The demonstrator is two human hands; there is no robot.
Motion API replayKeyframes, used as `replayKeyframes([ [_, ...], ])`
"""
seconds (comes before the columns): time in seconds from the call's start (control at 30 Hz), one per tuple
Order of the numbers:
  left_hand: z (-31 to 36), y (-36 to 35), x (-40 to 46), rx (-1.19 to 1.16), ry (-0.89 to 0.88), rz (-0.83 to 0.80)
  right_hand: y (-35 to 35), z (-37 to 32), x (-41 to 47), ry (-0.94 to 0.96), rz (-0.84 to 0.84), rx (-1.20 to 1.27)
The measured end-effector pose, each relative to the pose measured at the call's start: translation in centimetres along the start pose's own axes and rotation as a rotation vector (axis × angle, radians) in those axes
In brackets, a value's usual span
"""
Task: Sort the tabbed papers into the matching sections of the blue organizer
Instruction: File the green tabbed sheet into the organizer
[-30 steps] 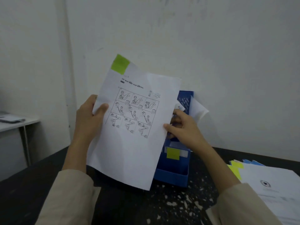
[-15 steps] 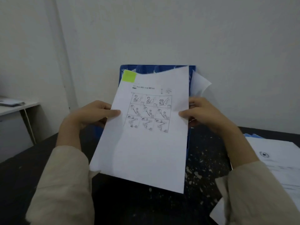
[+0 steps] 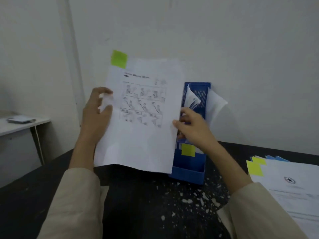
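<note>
We see a black desk [image 3: 134,213] flecked with white chips, set against a pale wall. Above it we hold a white printed sheet [image 3: 143,118] carrying a grid of line drawings, upright and facing us, its lower edge just above the desk surface. At far right a stack of white tabbed papers [image 3: 293,190] lies flat on the desk, yellow tabs protruding at its left edge. Behind the sheet's right edge stands the blue plastic organizer [image 3: 189,171], upright against the wall, with papers already in its rear sections and a yellow label [image 3: 188,150] on a front divider. Our left hand [image 3: 96,112] takes the sheet's left edge in its grip, though motion blur hides how the fingers lie. Our right hand [image 3: 193,128] pinches the right edge. A green sticky tab [image 3: 119,59] marks the sheet's top left corner.
</note>
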State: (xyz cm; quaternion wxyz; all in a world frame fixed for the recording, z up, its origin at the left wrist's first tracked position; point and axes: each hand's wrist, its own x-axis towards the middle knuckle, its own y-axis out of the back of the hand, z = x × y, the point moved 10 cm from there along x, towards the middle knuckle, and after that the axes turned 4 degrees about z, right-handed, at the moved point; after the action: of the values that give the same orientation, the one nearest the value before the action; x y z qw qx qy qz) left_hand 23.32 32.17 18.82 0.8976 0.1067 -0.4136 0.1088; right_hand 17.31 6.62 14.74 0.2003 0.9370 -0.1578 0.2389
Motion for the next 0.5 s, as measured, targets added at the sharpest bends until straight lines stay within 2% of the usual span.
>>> replayKeyframes([
  [0.1, -0.3, 2.3, 0.4, 0.094, -0.032, 0.122, -2.5, -2.4, 0.2, 0.173, -0.134, -0.210],
  [0.2, 1.1, 4.3, 0.5, 0.182, -0.131, 0.221, -4.7, -4.0, 0.5, 0.375, -0.205, -0.719],
  [0.3, 2.7, 4.8, 0.6, 0.253, -0.259, 0.219, -6.4, -4.7, 0.8, 0.556, -0.216, -1.169],
  [0.4, 2.7, 5.1, 0.5, 0.273, -0.275, 0.233, -7.3, -3.2, 1.8, 0.537, -0.260, -1.398],
  [0.5, 2.9, 5.2, 0.5, 0.294, -0.297, 0.266, -7.0, -1.2, 2.6, 0.455, -0.286, -1.511],
])
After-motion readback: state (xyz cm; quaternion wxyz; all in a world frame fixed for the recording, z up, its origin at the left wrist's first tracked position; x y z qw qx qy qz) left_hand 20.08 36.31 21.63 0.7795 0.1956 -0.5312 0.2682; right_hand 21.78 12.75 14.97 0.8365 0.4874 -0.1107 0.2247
